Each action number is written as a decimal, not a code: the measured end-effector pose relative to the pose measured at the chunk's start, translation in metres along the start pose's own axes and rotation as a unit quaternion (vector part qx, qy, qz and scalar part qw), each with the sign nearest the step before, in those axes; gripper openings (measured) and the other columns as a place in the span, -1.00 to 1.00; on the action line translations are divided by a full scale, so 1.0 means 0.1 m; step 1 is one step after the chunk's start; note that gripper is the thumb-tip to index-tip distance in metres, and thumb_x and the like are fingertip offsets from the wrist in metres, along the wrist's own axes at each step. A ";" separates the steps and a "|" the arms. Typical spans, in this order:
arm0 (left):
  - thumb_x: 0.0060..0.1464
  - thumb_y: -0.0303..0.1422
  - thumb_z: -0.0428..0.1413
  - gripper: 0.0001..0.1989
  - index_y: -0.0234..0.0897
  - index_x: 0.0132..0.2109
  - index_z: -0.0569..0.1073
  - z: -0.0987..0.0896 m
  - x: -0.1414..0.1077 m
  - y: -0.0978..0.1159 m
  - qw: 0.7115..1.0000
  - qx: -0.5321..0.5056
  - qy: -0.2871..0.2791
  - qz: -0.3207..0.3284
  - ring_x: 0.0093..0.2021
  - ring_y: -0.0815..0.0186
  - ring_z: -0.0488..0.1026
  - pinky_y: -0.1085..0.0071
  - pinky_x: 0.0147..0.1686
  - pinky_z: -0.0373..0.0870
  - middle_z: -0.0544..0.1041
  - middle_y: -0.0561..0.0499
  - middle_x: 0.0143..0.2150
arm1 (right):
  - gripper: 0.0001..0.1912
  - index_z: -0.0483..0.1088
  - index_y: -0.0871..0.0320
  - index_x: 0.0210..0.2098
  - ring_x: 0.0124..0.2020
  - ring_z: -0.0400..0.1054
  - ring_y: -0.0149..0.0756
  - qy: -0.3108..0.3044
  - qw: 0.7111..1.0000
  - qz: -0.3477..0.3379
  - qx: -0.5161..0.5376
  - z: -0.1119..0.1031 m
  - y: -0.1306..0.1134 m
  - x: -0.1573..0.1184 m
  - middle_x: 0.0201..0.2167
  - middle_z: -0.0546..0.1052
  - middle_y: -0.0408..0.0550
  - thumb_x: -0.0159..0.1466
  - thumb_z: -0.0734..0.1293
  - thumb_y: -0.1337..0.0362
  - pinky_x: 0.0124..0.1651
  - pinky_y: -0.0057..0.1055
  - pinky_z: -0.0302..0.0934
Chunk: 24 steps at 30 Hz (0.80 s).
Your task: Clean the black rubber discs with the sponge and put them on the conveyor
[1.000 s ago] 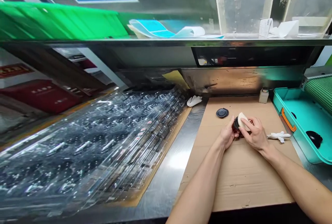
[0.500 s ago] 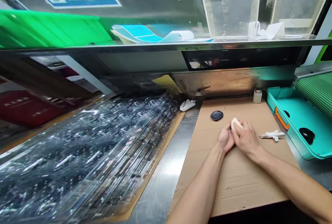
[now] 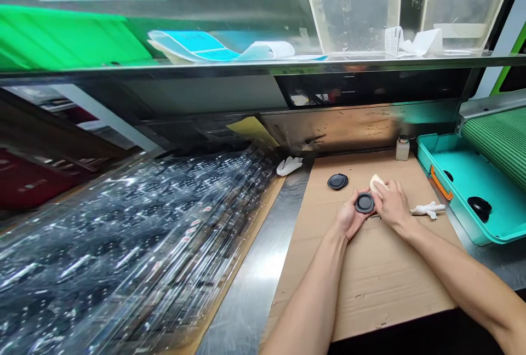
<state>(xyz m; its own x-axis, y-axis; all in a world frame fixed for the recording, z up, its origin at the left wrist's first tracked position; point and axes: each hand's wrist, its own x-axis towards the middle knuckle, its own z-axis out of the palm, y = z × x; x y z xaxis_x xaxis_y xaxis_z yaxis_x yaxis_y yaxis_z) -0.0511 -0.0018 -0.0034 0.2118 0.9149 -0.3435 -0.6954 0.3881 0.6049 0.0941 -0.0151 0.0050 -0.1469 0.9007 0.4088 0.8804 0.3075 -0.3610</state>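
Note:
Over the cardboard sheet point(image 3: 370, 284), my left hand point(image 3: 348, 218) grips a round black plastic part point(image 3: 364, 202) with a raised ring, its flat face turned up. My right hand point(image 3: 392, 204) is closed on a cream-white pad point(image 3: 377, 182), a sponge or folded cloth, just right of the black part. Another round black part point(image 3: 337, 181) lies on the cardboard beyond my left hand. Beside my right wrist rests a twisted white cloth point(image 3: 429, 210). A small bottle point(image 3: 402, 148) with a dark cap stands at the cardboard's far edge.
On the right, a turquoise tray point(image 3: 472, 226) with an orange clip holds round black parts, beside a green conveyor belt point(image 3: 499, 138). Stacked clear plastic trays point(image 3: 135, 256) fill the left. A metal shelf point(image 3: 349, 64) crosses above, carrying a green bin point(image 3: 61, 37) and label sheets point(image 3: 205, 45).
My right hand and the pad have moved off the black part to the right, uncovering its face in my left hand. The whole view has shifted slightly.

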 end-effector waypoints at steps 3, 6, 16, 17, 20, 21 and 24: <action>0.41 -0.24 -0.14 -0.62 -0.37 -0.12 0.49 0.02 -0.01 0.02 1.000 -0.021 -0.015 0.000 -0.18 0.12 0.60 0.18 -0.23 0.56 0.62 -0.23 -0.18 | -0.50 0.30 0.18 0.26 0.09 0.28 -0.05 0.062 0.993 0.015 0.102 -0.03 0.14 0.07 0.07 0.34 0.19 0.35 0.27 0.21 0.16 -0.16 0.25; 0.39 -0.30 -0.15 -0.63 -0.37 -0.15 0.51 0.02 0.00 0.04 0.998 -0.047 -0.029 0.015 -0.25 0.17 0.58 0.26 -0.29 0.52 0.61 -0.21 -0.21 | -0.42 0.29 0.17 0.21 0.07 0.35 -0.12 0.041 0.979 0.006 0.198 -0.06 0.16 0.04 0.05 0.38 0.12 0.22 0.40 0.21 0.17 -0.22 0.26; 0.40 -0.17 -0.08 -0.60 -0.33 0.01 0.55 0.03 -0.01 -0.10 0.996 -0.003 -0.083 0.026 0.01 0.14 0.56 0.18 0.13 0.43 0.62 -0.17 -0.07 | -0.70 0.43 0.08 0.06 -0.12 0.46 -0.24 -0.089 0.964 -0.020 0.251 -0.16 -0.04 -0.06 -0.10 0.59 -0.04 0.35 0.29 0.21 -0.04 -0.36 0.26; 0.39 -0.18 -0.06 -0.61 -0.33 0.01 0.55 0.02 0.00 -0.12 0.996 -0.001 -0.090 0.023 0.03 0.14 0.55 0.18 0.15 0.42 0.61 -0.17 -0.05 | -0.74 0.46 0.08 0.00 -0.16 0.47 -0.25 -0.094 0.963 -0.022 0.253 -0.17 -0.04 -0.05 -0.15 0.60 -0.06 0.35 0.29 0.20 -0.07 -0.37 0.26; 0.37 -0.23 -0.02 -0.65 -0.37 -0.03 0.57 0.01 0.02 -0.15 0.996 0.008 -0.088 0.022 0.05 0.11 0.55 0.16 0.16 0.42 0.62 -0.19 -0.05 | -0.81 0.52 0.08 -0.14 -0.20 0.48 -0.26 -0.101 0.962 -0.012 0.255 -0.18 -0.02 -0.01 -0.21 0.62 -0.09 0.31 0.32 0.22 -0.10 -0.39 0.26; 0.37 -0.23 -0.01 -0.65 -0.37 -0.03 0.57 0.01 0.03 -0.15 0.996 0.010 -0.085 0.024 0.05 0.10 0.55 0.14 0.16 0.43 0.62 -0.20 -0.06 | -0.81 0.53 0.09 -0.14 -0.19 0.49 -0.26 -0.091 0.962 0.005 0.258 -0.18 -0.01 0.01 -0.20 0.63 -0.09 0.30 0.32 0.23 -0.08 -0.39 0.26; 0.38 -0.23 -0.02 -0.65 -0.38 -0.09 0.57 0.02 0.05 -0.15 0.997 0.004 -0.064 0.035 0.04 0.09 0.56 0.14 0.13 0.45 0.64 -0.19 -0.11 | -0.77 0.53 0.11 -0.09 -0.12 0.50 -0.25 -0.054 0.960 0.066 0.268 -0.13 -0.01 0.03 -0.13 0.63 -0.05 0.30 0.31 0.26 -0.03 -0.38 0.28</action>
<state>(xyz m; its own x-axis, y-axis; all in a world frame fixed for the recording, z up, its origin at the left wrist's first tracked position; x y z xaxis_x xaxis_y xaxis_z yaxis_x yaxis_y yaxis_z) -0.0381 -0.0032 -0.0132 0.2493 0.9461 -0.2068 -0.7065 0.3237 0.6293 0.0990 -0.0162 0.0177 -0.1215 0.9600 0.2524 0.5405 0.2772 -0.7943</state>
